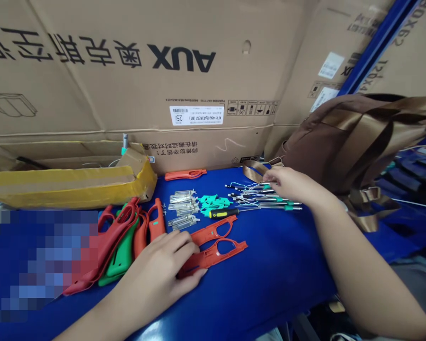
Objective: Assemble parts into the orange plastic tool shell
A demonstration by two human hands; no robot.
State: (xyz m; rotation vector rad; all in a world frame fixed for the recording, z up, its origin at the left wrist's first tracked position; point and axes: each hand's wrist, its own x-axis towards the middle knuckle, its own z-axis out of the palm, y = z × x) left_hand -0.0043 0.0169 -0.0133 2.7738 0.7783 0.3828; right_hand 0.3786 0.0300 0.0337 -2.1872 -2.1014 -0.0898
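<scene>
My left hand point(170, 265) rests at the front middle of the blue table, fingers curled over the lower orange plastic casing half point(216, 255) with an oval opening. A second orange casing half point(215, 230) lies just behind it. At the right, my right hand point(287, 183) pinches one of several thin metal rods point(279, 204) with green collars and fine wires. A black and yellow screwdriver point(224, 213) points toward the rods. Small green plastic pieces point(213, 203) and several clear plastic parts point(182, 208) lie behind the casing halves.
Red casing parts point(110, 246) and a green casing part point(122, 258) are piled at left. A yellow-taped cardboard tray point(142, 182) stands behind them. Another orange casing piece point(185, 175) lies near the cardboard wall point(199, 85). A brown bag point(315, 137) with straps sits at right.
</scene>
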